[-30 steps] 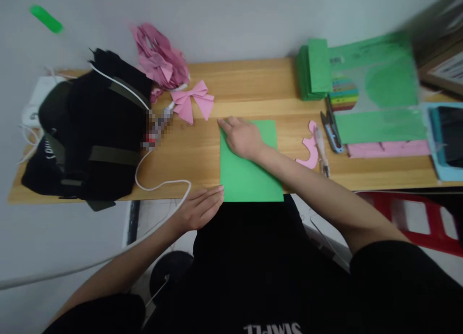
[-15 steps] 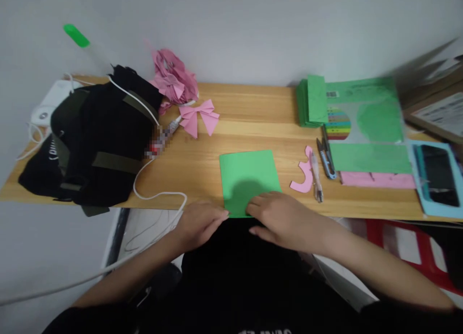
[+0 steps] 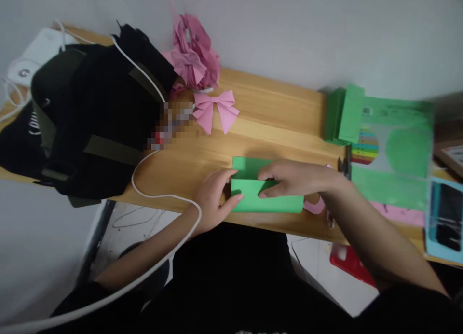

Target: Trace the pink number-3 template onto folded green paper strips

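Observation:
A green paper sheet (image 3: 269, 202) lies on the wooden desk (image 3: 275, 112) near its front edge, with its near half folded up over the far half. My left hand (image 3: 216, 199) pinches the folded sheet's left edge between thumb and fingers. My right hand (image 3: 294, 178) holds the upper edge of the folded flap, thumb under and fingers on top. A pink paper bow (image 3: 216, 109) lies farther back on the desk, and a heap of pink paper scraps (image 3: 195, 54) sits behind it against the wall.
A black bag (image 3: 94, 112) with a white cable (image 3: 159, 199) fills the desk's left part. At the right are a stack of green paper (image 3: 343, 114), a coloured paper pack (image 3: 394, 146), green and pink sheets, a pink cut-out (image 3: 314, 206), scissors (image 3: 344, 165), and a phone in a blue tray (image 3: 446, 220).
Both hands have lifted the sheet's near edge and folded it away from me over the far half. The view has swung to the left and tilted.

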The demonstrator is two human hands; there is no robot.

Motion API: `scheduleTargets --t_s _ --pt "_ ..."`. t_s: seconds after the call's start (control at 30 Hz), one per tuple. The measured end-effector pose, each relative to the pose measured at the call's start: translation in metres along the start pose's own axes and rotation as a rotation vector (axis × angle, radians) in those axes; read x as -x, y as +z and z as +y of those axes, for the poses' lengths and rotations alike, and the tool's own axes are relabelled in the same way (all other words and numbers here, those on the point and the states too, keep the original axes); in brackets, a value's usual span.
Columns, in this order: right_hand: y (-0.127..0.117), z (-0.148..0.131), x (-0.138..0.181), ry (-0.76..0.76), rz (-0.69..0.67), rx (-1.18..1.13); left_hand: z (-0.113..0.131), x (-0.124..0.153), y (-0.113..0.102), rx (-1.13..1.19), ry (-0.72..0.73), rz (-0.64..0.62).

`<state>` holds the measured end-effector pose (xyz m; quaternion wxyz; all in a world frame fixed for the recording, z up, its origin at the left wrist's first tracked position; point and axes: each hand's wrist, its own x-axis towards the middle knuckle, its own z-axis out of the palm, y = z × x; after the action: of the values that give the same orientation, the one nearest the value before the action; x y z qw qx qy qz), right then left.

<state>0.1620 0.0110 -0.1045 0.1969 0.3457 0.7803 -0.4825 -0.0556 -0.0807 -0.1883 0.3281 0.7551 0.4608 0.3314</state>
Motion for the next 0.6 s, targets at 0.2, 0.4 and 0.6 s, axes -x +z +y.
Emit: scheduleTargets --t_s 0.2,0.4,0.6 --pt "-0.021 0.02 -0.012 0.072 0.019 -0.054 -0.016 -0.012 -0.011 -0.045 0.076 0.031" --pt "-0.022 0.038 -0.014 0.049 0.009 -0.178 -0.035 -0.02 -0.019 -0.338 0.263 -0.122" --pt "-0.026 0.045 -0.014 0.023 0.02 -0.299 -0.039 -0.02 -0.027 -0.414 0.425 -0.287"
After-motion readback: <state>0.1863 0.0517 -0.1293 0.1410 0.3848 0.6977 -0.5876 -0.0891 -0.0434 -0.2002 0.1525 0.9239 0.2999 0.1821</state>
